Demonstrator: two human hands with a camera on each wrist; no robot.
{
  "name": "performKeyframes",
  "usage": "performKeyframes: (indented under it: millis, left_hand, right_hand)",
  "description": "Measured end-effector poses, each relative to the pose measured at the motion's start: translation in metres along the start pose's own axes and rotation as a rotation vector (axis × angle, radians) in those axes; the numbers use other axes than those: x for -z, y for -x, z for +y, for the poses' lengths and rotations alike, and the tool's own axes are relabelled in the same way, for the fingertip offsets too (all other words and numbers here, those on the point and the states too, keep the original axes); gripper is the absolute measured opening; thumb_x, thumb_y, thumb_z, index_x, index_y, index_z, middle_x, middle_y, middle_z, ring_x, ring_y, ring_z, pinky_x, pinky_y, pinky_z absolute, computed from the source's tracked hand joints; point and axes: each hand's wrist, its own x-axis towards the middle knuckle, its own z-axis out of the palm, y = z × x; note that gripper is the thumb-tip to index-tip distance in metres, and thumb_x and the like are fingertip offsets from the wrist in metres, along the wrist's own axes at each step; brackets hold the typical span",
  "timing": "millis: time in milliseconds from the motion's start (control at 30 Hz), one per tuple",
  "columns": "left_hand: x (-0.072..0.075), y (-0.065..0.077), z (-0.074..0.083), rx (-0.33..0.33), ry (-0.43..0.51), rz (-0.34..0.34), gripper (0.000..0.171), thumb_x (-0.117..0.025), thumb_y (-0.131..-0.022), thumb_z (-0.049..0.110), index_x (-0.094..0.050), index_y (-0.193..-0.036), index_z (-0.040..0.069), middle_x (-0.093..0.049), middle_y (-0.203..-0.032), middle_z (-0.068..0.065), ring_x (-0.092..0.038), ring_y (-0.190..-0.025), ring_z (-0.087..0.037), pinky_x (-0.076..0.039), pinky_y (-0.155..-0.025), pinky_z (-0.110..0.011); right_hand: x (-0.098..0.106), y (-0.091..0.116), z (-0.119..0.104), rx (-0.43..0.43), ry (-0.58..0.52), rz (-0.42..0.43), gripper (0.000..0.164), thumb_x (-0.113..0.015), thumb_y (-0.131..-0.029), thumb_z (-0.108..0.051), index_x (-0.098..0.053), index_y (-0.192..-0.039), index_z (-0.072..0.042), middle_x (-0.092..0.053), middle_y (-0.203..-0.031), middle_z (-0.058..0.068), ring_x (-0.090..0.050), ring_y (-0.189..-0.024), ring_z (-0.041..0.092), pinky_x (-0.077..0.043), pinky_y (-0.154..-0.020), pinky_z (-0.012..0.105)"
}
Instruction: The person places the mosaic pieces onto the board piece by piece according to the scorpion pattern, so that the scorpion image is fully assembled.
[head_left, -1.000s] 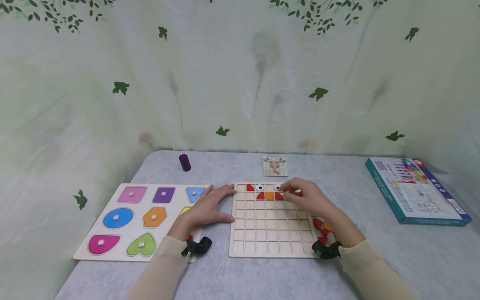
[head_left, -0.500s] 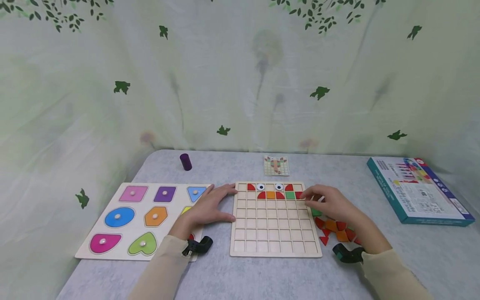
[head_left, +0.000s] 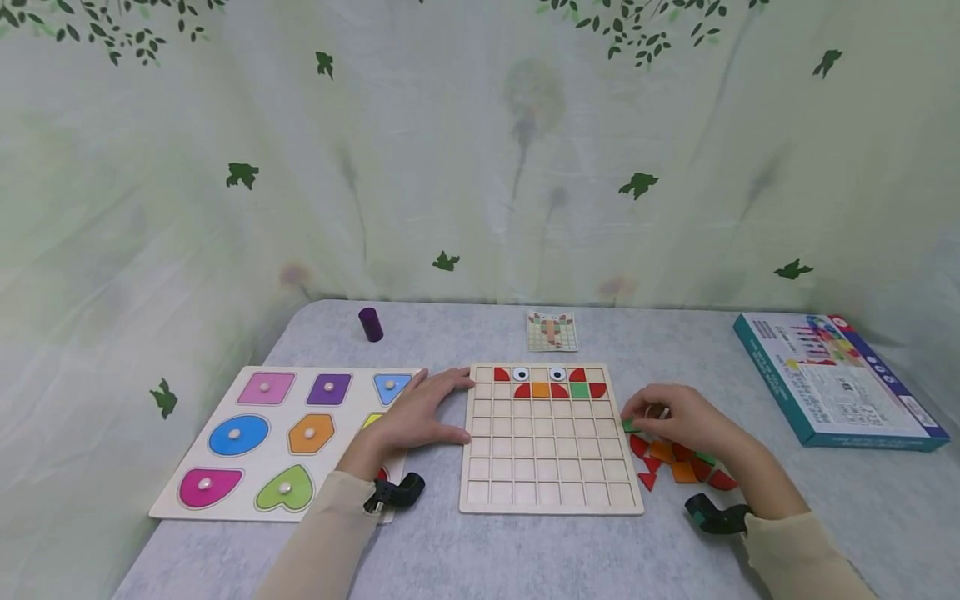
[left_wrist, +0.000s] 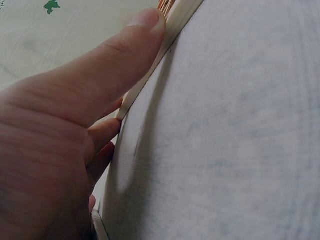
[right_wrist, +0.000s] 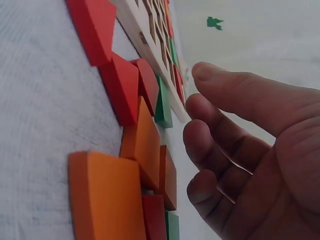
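The wooden grid board (head_left: 551,454) lies flat on the table, with red, orange, green and eye-printed pieces set in its two far rows. My left hand (head_left: 415,417) rests at the board's left edge, thumb and fingertips touching the rim in the left wrist view. Beside the right edge lies a loose pile of blocks, among them an orange block (right_wrist: 107,195), a red triangle (head_left: 647,481) and a green block (right_wrist: 163,105). Over this pile hovers my right hand (head_left: 686,417), its fingers loosely bent and nothing between thumb and fingertips.
A white board of knobbed shapes (head_left: 272,450) lies partly under my left forearm. Behind the grid stand a small pattern card (head_left: 552,332) and a dark purple cylinder (head_left: 371,325). A flat teal-sided box (head_left: 840,383) lies at the right.
My right hand has moved from the grid's far rows to the right, over the loose blocks. A red piece in the second row is now uncovered. The left hand stays put.
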Motion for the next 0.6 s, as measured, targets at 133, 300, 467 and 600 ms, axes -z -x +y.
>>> performKeyframes:
  millis: [133, 300, 467, 600]
  left_hand:
    - [0.0004, 0.0001, 0.0004, 0.003, 0.002, -0.005, 0.081, -0.083, -0.076, 0.049, -0.051, -0.145, 0.021, -0.036, -0.162, 0.001, -0.029, -0.153, -0.023, -0.004, -0.128, -0.056]
    - [0.0011, 0.0001, 0.0003, 0.005, 0.002, -0.005, 0.081, -0.083, -0.076, 0.048, -0.051, -0.145, 0.021, -0.036, -0.162, 0.001, -0.029, -0.153, -0.023, -0.004, -0.128, -0.056]
    - [0.0013, 0.0002, 0.0004, 0.003, 0.001, -0.002, 0.081, -0.083, -0.076, 0.048, -0.051, -0.145, 0.021, -0.037, -0.162, 0.001, -0.029, -0.153, -0.023, -0.004, -0.128, -0.056]
    - [0.0007, 0.0003, 0.0001, 0.002, 0.003, -0.004, 0.081, -0.083, -0.077, 0.048, -0.051, -0.145, 0.020, -0.036, -0.162, 0.001, -0.029, -0.153, -0.023, -0.004, -0.128, -0.056]
  right_hand:
    - [0.0009, 0.0026, 0.0026, 0.004, 0.009, -0.021, 0.013, -0.075, -0.089, -0.019, -0.073, -0.102, -0.018, -0.065, -0.090, 0.000, -0.056, -0.083, 0.018, -0.053, -0.065, 0.022]
    - [0.0012, 0.0049, 0.0061, 0.023, 0.011, -0.079, 0.015, -0.076, -0.088, -0.019, -0.073, -0.103, -0.017, -0.060, -0.083, -0.001, -0.054, -0.079, 0.016, -0.049, -0.063, 0.020]
    - [0.0007, 0.0059, 0.0090, 0.042, 0.011, -0.117, 0.019, -0.077, -0.088, -0.020, -0.071, -0.105, -0.017, -0.059, -0.082, -0.001, -0.054, -0.076, 0.014, -0.048, -0.062, 0.020]
    - [-0.0002, 0.0062, 0.0099, 0.038, 0.027, -0.136, 0.027, -0.082, -0.083, -0.025, -0.069, -0.106, -0.019, -0.057, -0.083, -0.001, -0.053, -0.076, 0.014, -0.046, -0.062, 0.021]
